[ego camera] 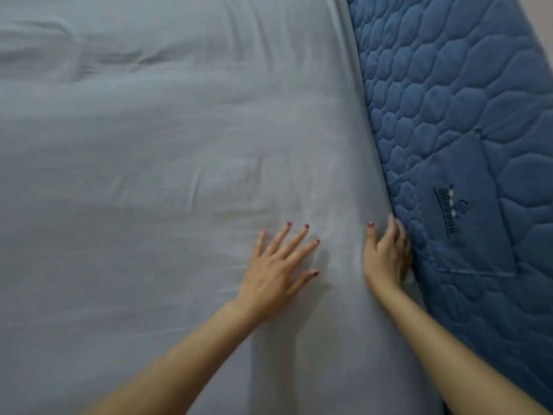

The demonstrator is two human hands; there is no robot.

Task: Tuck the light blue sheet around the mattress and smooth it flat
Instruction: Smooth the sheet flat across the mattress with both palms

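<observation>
While the light blue sheet (167, 181) lies spread over most of the view, its right border runs along the dark blue quilted mattress (466, 121), which slopes away beside it and carries a small dark embroidered logo (450, 209). Just beside that mattress, the right hand (386, 256) sits at the seam where sheet and quilting meet: its thumb lies straight on the sheet, while its fingers (396, 235) bend down into the gap against the quilted side, their tips hidden, so I cannot tell whether they pinch cloth there. Farther from the mattress, the left hand (279, 268) rests palm down on the sheet, fingers straight and spread apart, pressing the fabric flat. Between the two hands the sheet shows a few soft ridges. Well away from the mattress, toward the upper left, the sheet bears longer wrinkles and a shallow fold; nearer the left hand a short crease crosses it. Both forearms reach in from the lower edge, bare.
</observation>
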